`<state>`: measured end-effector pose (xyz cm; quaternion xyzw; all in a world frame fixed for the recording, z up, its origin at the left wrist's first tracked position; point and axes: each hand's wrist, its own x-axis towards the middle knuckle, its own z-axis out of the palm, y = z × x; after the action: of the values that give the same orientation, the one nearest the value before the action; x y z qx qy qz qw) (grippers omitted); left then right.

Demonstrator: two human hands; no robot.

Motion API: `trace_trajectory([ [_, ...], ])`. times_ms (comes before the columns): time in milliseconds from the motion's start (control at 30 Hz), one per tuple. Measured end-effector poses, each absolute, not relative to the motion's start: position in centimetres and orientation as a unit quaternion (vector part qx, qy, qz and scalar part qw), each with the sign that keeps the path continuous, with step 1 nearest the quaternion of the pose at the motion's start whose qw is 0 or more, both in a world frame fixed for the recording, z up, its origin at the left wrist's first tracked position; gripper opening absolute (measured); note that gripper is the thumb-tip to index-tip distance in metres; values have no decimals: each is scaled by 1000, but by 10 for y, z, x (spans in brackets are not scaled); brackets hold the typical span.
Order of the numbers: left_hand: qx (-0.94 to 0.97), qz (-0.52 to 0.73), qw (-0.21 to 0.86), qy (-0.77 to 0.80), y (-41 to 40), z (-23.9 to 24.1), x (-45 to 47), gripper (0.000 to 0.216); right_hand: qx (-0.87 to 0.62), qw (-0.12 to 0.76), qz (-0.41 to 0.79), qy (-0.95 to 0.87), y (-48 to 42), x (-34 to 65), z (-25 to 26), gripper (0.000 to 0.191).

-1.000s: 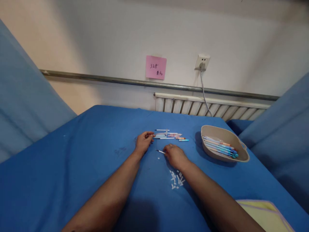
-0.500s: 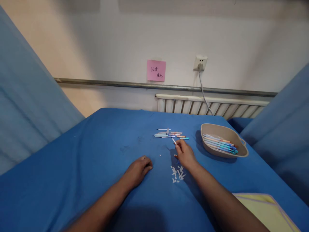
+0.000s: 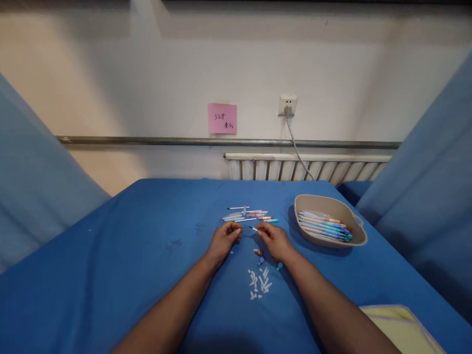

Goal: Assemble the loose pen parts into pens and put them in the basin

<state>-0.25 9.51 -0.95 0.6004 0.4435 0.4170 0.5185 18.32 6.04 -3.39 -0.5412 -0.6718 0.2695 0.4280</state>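
Note:
Both of my hands rest on the blue cloth near the middle of the table. My right hand is closed in a pinch on a thin white pen refill that points left. My left hand is closed too, its fingertips on a small pale piece I cannot make out. Just beyond the hands lies a row of loose pens and refills. Small orange and blue pen parts lie between my wrists, and a heap of several tiny white pieces sits nearer to me.
A beige tray with several pens stands to the right of my right hand. A yellow cloth lies at the near right corner. Blue curtains hang on both sides. A radiator, a wall socket and a pink note are behind the table.
My left hand moved forward from the near cloth up to the right hand. The right hand drew back a little with the refill, now pointing left. Small orange and blue parts now show between the wrists.

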Motion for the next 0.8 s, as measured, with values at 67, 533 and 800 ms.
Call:
trace_trajectory([
  [67,586,418,543,433,102,-14,4,29,-538,418,247,-689,62,188,-34,18],
  [533,581,406,562,426,109,-19,-9,28,-530,375,214,-730,57,182,-24,20],
  [800,604,391,550,424,107,-17,-9,28,-543,357,205,-732,57,182,-25,19],
])
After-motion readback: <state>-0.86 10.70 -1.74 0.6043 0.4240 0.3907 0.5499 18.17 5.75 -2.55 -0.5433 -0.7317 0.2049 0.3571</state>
